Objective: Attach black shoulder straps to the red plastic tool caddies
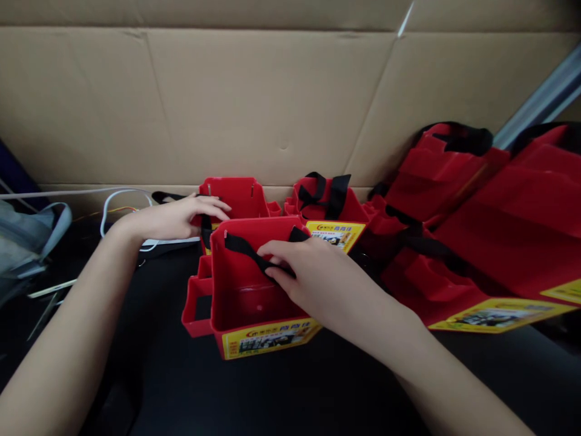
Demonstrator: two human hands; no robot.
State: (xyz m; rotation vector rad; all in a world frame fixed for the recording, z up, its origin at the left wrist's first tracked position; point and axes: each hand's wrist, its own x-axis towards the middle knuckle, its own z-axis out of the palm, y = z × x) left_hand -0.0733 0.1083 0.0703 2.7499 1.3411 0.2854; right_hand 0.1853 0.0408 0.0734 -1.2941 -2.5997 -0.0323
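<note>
A dark desk (281, 393) backed by a wall of brown cardboard (254, 103) carries red plastic caddies with black straps and yellow labels. Three of them stand upright near the middle of the desk. At the right side more red caddies lie tipped in a heap (472, 224); how many are in the heap cannot be told, though two yellow labels show there.

The nearest caddy (247, 297) stands at the middle of the desk, open side up, with a yellow label across its front and a small side pocket on its left. A black strap (242, 247) runs across its open top. The right hand (313, 278) rests on the caddy's right rim, fingers curled and pinching this strap just inside the opening.

Directly behind it, close to the cardboard, stands the second caddy (238, 197). The left hand (175, 218) lies against its left side with fingers stretched out over its front edge, touching it, the fingers laid over rather than closed around anything.

The third caddy (329, 212) stands just right of the second, toward the back edge, with its black strap looped on top; neither hand touches it.

At the left edge lie white cables (113, 203) and a grey bag (31, 236), near the left forearm.
</note>
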